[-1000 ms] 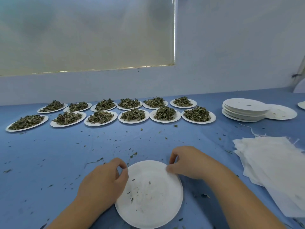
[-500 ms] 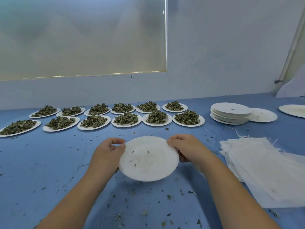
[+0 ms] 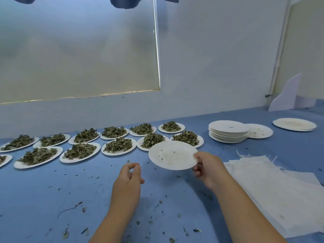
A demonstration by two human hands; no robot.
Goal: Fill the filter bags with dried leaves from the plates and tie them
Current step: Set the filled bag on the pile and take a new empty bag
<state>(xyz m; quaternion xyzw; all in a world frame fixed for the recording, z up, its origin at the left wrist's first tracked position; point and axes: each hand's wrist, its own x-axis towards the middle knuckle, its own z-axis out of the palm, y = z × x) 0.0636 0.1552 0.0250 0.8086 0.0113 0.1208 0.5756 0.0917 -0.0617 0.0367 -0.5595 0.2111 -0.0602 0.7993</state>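
My right hand pinches the right rim of an empty white paper plate and holds it above the blue table, in front of the leaf plates. A few leaf crumbs lie on that plate. My left hand hovers to the plate's left with loosely curled fingers and holds nothing. Several plates of dried leaves stand in two rows across the back left. A pile of white filter bags lies flat at the right.
A stack of empty plates stands at the back right, with a single used plate beside it and another plate stack further right. Leaf crumbs are scattered over the blue table. A wall runs behind the plates.
The empty plate has been lifted off the table and carried up and to the right. My left hand has let go of it; only my right hand holds it now.
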